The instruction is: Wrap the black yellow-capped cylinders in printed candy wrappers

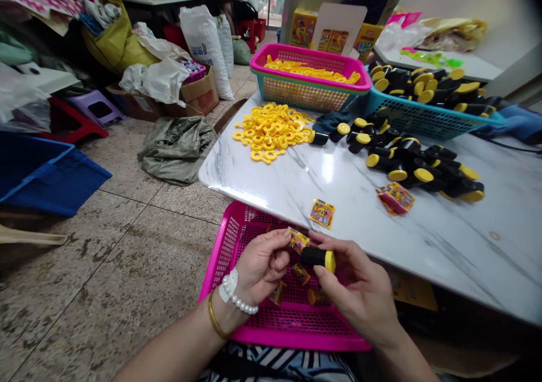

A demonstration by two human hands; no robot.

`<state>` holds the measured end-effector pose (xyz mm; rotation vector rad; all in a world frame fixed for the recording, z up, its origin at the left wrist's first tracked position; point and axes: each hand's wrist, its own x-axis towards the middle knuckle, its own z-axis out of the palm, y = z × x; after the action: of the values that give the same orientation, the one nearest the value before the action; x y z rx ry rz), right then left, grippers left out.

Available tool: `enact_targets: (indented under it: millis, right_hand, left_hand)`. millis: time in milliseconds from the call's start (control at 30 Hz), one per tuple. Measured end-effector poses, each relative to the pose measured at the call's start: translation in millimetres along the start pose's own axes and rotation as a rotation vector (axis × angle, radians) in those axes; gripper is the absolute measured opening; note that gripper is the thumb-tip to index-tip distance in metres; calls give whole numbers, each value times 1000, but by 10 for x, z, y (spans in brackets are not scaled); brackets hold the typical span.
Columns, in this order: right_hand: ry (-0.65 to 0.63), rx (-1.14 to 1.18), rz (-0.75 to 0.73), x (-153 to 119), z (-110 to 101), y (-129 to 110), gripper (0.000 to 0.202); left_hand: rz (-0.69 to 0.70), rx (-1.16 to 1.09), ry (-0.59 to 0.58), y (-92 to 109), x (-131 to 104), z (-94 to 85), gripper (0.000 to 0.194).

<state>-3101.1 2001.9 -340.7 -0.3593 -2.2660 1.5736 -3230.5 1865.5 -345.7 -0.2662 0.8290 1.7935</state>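
Observation:
My right hand (359, 286) grips a small black cylinder (312, 256) with a yellow cap, held sideways over the pink basket (254, 337). With thumb and fingers pinched, my left hand (265, 263) holds a printed yellow wrapper (298, 240) against the cylinder's left end. Several wrapped pieces lie in the basket beneath my hands. On the table's near edge rests a flat printed packet (322, 213). Farther right is a small stack of similar packets (395, 198).
Yellow ring pieces (273, 131) are heaped on the marble table (262, 184). Black cylinders with yellow caps (417, 165) pile up at right. Behind stand a pink-rimmed basket (311, 52) and a blue basket (423, 114). Blue bin (46, 167) and sacks are at left; a person sits far back.

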Motion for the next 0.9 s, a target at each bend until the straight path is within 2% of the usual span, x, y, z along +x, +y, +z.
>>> enact_targets:
  millis: [167,233,333,433,500,567,633,700,767,900]
  right_hand:
    - [9,199,145,76,-6,-93,17]
    - [51,265,173,79,24,-105,17]
    - [140,302,135,45,109,-86,18]
    - [216,187,51,-7,179,-49,26]
    - [275,109,-6,-36,184,-29,32]
    - [293,80,-43,-58,156,-17,34]
    - [249,57,-76,-71,112,-13,33]
    - [173,-10,-119,-77,73,-9,34]
    - [97,-113,-163,-77,46,-1,39]
    - [-9,-233,-228,-65,-2,31,49]
  left_hand:
    - [95,222,40,-22,-8,-11,34]
    - [101,275,42,-25,-20,-23,35]
    - [61,309,19,-32,-50,-42,35]
    - [33,307,7,-54,-84,-52,37]
    - [89,301,39,-70,-104,-61,39]
    - [201,315,86,-72,-123,-78,40]
    - [260,354,39,-59,-143,-105,47]
    - [214,415,-97,-40,-159,-135,50]
    - [153,464,-180,-33,-166,-159,44]
    - [97,534,-152,-94,-128,-163,41]
